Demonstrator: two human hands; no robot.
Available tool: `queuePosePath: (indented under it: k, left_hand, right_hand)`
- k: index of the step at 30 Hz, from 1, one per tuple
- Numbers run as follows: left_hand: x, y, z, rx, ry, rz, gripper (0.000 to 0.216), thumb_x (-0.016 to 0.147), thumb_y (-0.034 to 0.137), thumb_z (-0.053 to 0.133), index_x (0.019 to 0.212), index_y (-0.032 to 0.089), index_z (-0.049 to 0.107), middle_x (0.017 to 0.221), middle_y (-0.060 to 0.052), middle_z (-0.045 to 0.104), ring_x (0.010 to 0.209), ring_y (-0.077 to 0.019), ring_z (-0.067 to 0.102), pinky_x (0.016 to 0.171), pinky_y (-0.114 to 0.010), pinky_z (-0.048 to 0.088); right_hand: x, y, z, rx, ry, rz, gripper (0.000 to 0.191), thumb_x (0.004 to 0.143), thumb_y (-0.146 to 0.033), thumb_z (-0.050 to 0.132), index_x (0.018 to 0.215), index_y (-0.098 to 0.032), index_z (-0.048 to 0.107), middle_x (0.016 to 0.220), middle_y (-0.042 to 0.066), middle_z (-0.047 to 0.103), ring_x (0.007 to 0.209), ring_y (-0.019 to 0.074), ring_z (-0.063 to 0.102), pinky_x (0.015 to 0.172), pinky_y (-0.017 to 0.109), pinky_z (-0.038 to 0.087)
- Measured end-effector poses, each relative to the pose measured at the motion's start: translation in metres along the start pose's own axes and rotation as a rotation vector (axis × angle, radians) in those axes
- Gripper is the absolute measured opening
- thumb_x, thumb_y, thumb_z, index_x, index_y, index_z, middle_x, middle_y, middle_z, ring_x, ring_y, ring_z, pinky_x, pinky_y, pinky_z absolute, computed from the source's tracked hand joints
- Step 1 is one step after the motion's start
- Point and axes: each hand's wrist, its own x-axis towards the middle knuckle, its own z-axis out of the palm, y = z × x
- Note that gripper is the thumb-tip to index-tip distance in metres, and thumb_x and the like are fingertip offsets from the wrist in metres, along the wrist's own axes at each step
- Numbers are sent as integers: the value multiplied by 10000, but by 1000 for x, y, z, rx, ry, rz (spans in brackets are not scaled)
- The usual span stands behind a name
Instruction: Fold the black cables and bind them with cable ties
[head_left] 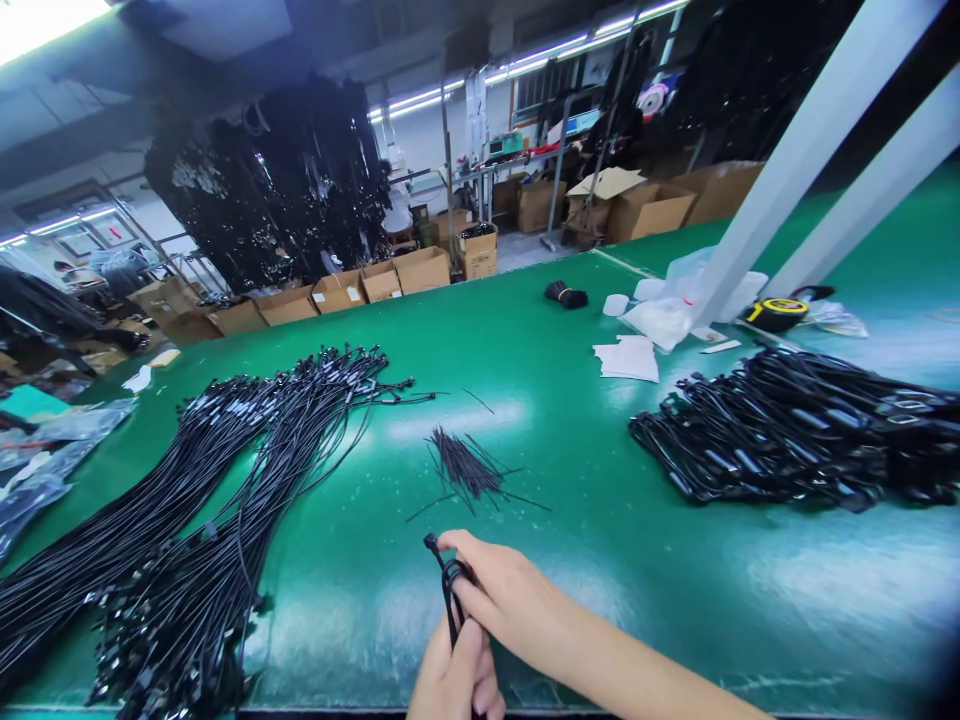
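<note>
Near the front edge of the green table, both hands close around a looped black cable (451, 590). My left hand (459, 675) grips its lower part, fingers wrapped round it. Just above, my right hand (502, 590) pinches the upper loops, with a small dark connector end (430, 541) sticking out to the left. Beyond the hands lies a loose pile of short thin black ties (466, 462). Long straight black cables (277, 470) lie in bunches to the left. On the right is a heap of coiled black cables (780, 430). The cable's lower end is hidden in my left hand.
The green table (570, 590) spans the view. A white post (817, 150) rises at the right, near plastic bags (664, 315), a yellow tape measure (777, 314) and white paper (627, 359). A small black cable bundle (565, 294) lies farther back. Cardboard boxes (422, 270) line the far side.
</note>
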Motion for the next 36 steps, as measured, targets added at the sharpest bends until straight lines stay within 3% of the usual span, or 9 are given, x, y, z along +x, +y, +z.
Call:
queuePosePath:
  k: [6, 10, 13, 17, 21, 24, 28, 31, 36]
  left_hand:
    - [3, -1, -13, 148, -117, -23, 531, 665, 720, 551, 727, 207, 427, 502, 122, 349, 378, -34, 304, 420, -210, 314]
    - [-5, 5, -13, 86, -131, -127, 556, 606, 727, 604, 710, 210, 430, 485, 125, 339, 382, -32, 283, 425, -207, 239]
    - [-12, 8, -11, -6, -140, -203, 583, 613, 764, 556, 699, 193, 475, 476, 117, 311, 400, -37, 262, 433, -214, 204]
    - [-19, 5, -10, 16, -140, -254, 619, 647, 782, 492, 685, 166, 531, 448, 88, 332, 412, -53, 260, 440, -236, 151]
    - [-18, 3, -12, 27, -102, -257, 613, 622, 771, 535, 686, 162, 554, 479, 51, 414, 424, -59, 282, 453, -244, 160]
    - [-14, 5, -15, 15, -121, -255, 618, 605, 785, 532, 702, 175, 554, 459, 69, 378, 408, -70, 266, 433, -248, 150]
    - [-10, 7, -18, -11, -191, -245, 546, 692, 706, 524, 773, 168, 564, 466, 72, 380, 415, -72, 249, 433, -238, 139]
    - [-8, 9, -20, -75, -277, -228, 441, 719, 593, 583, 815, 163, 569, 522, 67, 398, 439, -67, 278, 448, -229, 169]
    - [-8, 15, -25, 77, -435, -230, 565, 683, 591, 657, 941, 89, 636, 640, -7, 508, 519, -76, 394, 516, -234, 259]
  right_hand:
    - [8, 13, 2, -298, 74, -207, 633, 725, -46, 351, 1333, -213, 411, 1089, 75, 592, 930, 193, 564, 783, 299, 455]
    - [10, 9, -12, -474, -92, -342, 352, 792, -55, 393, 1028, -206, 605, 1015, 53, 558, 721, 138, 529, 614, 231, 428]
    - [8, 4, -31, -424, -269, -345, 204, 806, -77, 453, 835, -185, 624, 904, 29, 555, 654, 122, 515, 590, 224, 421]
    - [-1, -4, -48, -324, -351, -469, 322, 768, -29, 474, 971, -207, 651, 1155, 56, 569, 1018, 188, 545, 862, 298, 438]
    - [-15, -6, -47, -420, -301, -617, 351, 808, -137, 552, 1153, -190, 588, 1319, 92, 510, 1282, 261, 368, 1091, 446, 221]
    - [-22, 0, -39, -516, -221, -682, 415, 849, -227, 565, 1252, -142, 512, 1291, 141, 540, 1285, 285, 366, 1109, 502, 125]
    - [-21, 11, -29, -669, -152, -704, 245, 868, -167, 511, 1093, -114, 591, 843, 98, 661, 822, 234, 579, 805, 376, 422]
    - [-17, 16, -30, -784, -196, -745, 99, 883, -213, 531, 877, -155, 610, 694, 37, 598, 600, 183, 499, 550, 318, 361]
    - [-11, 30, -29, -786, -322, -875, 280, 934, -381, 468, 800, -166, 589, 619, 3, 570, 489, 146, 459, 434, 291, 255]
